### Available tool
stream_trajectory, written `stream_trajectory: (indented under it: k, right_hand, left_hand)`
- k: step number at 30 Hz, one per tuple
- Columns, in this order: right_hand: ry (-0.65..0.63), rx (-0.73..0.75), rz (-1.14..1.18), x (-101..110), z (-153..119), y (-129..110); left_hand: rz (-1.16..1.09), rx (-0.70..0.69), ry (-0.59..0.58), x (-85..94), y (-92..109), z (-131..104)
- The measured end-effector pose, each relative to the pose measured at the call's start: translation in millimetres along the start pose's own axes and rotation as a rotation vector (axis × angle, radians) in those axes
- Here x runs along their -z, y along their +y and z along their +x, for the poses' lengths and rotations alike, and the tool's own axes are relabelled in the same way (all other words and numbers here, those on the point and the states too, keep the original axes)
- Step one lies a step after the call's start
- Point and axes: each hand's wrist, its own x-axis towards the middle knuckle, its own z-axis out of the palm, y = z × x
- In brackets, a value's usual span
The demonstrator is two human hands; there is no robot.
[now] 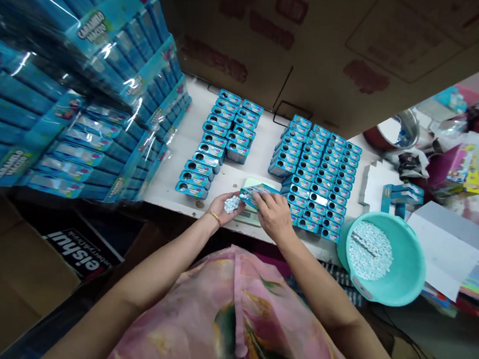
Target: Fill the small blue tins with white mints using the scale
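My left hand (222,207) is cupped palm up, with a heap of small pale candies (232,204) in it. My right hand (275,215) grips a blue tin (249,196) from above, tilted on its side with its left end at the candies. Under both hands, partly hidden, lies a pale green flat thing (256,182) that looks like a small scale. Close by on the right stand rows of blue tins (311,197) with dark round openings on top. More such tins (201,168) stand in two columns to the left.
A turquoise tub (407,272) with many pale candies and a dark stick stands at the right. Plastic-wrapped stacks of blue packs (118,79) rise at the left. A large cardboard box (318,47) closes off the back of the white table (167,187). Papers (443,247) lie beyond the tub.
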Motion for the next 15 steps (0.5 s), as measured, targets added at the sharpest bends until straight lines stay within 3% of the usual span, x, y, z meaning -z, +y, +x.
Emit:
stream_trajectory:
  k: [5,15]
  right_hand:
    - [-0.02,0.013,-0.093,-1.8,-0.5,1.9]
    - [-0.01,-0.003,-0.059,-4.4,-10.8,10.1]
  left_hand:
    - [0.014,0.021,0.017,-11.3,-3.7,4.7]
    - [0.075,0.024,0.036,-13.5,-6.0,6.7]
